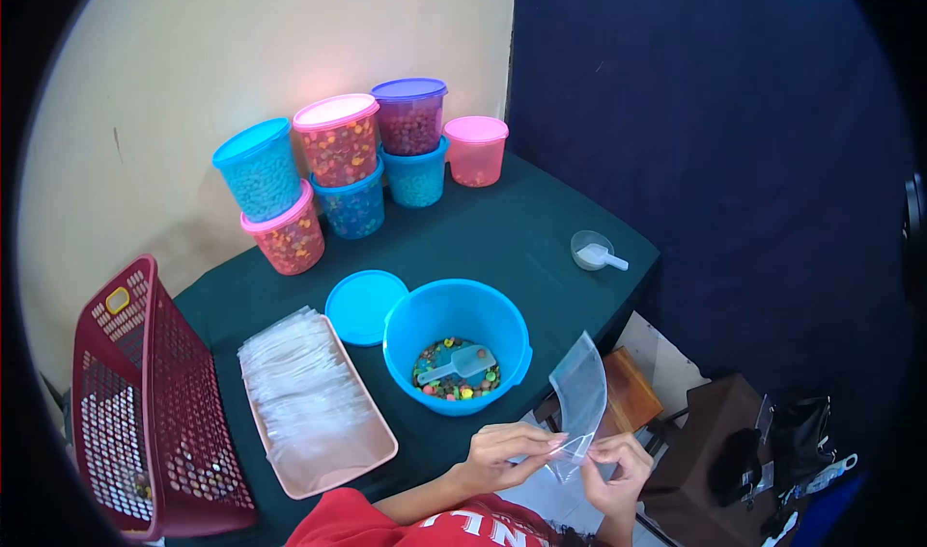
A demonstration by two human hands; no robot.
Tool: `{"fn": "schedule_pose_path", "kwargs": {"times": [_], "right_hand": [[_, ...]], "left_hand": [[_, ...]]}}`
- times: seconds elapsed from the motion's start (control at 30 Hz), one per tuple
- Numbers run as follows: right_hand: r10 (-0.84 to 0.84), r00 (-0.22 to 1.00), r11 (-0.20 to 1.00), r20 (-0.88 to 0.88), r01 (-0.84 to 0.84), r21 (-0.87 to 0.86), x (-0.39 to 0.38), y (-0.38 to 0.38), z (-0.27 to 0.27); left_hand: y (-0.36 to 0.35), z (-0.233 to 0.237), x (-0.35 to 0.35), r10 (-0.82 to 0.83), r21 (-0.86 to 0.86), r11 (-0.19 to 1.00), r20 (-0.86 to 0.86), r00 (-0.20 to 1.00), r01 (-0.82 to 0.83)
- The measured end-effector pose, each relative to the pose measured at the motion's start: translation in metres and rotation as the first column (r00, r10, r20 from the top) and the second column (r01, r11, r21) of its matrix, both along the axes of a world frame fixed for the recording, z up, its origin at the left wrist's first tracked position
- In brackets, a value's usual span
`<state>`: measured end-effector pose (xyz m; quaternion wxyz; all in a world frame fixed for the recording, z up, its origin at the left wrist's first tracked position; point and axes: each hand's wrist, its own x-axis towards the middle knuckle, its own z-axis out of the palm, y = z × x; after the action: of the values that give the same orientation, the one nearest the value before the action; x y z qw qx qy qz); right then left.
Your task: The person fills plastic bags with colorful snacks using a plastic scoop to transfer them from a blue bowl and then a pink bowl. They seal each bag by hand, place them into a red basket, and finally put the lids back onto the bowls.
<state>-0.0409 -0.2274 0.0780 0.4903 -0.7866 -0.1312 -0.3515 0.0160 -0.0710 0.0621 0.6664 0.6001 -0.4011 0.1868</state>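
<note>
A clear plastic bag (579,383) is held up in front of my body, over the table's near right side. My left hand (504,455) pinches its lower left edge between thumb and fingers. On the other side, my right hand (618,475) grips the lower right edge, thumb against curled fingers. Just left of the bag stands a blue tub (396,339) with small multicoloured candies (449,392) at its bottom. A translucent scoop (468,364) lies on those candies.
A pink tray (362,455) holds a stack of clear bags (299,378). Beside it are a blue lid (365,306) and a maroon basket (183,421). Several lidded tubs (348,204) stand along the wall. A small bowl (589,243) with a white scoop (603,255) sits far right.
</note>
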Motion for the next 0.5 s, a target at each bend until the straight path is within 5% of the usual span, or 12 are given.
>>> {"fn": "schedule_pose_path", "kwargs": {"times": [0.13,0.2,0.23,0.27,0.3,0.33,0.43,0.5], "right_hand": [[-0.124,0.99,0.978,-0.071,0.134,0.16,0.028,0.017,-0.001],[0.034,0.986,0.984,-0.161,-0.005,0.177,0.037,0.002,-0.014],[0.192,0.957,0.915,-0.216,-0.096,0.391,0.043,0.001,-0.014],[0.358,0.904,0.791,-0.235,-0.16,0.591,0.05,-0.001,-0.014],[0.459,0.85,0.756,-0.259,-0.221,0.616,0.055,-0.005,-0.01],[0.482,0.838,0.747,-0.258,-0.238,0.621,0.064,-0.008,-0.011],[0.7,0.684,0.637,-0.207,-0.466,0.614,0.093,-0.009,-0.01],[0.788,0.59,0.548,-0.175,-0.544,0.636,0.117,-0.007,-0.012]], "left_hand": [[-0.006,0.018,0.014,-0.094,0.171,0.983,0.175,0.98,0.064],[0.001,0.029,0.025,-0.135,0.297,0.952,0.208,0.969,0.069],[0.01,0.028,0.029,-0.092,0.161,0.985,0.239,0.967,0.054],[0.021,0.023,0.03,0.113,0.033,0.992,0.251,0.961,-0.126],[0.035,0.021,0.041,0.351,-0.088,0.935,0.346,0.87,-0.343],[0.047,0.03,0.042,0.555,-0.117,0.83,0.268,0.787,-0.546],[0.057,0.032,0.062,0.716,-0.047,0.687,0.215,0.664,-0.725],[0.052,0.026,0.067,0.718,0.005,0.696,-0.034,0.696,-0.718]]}}
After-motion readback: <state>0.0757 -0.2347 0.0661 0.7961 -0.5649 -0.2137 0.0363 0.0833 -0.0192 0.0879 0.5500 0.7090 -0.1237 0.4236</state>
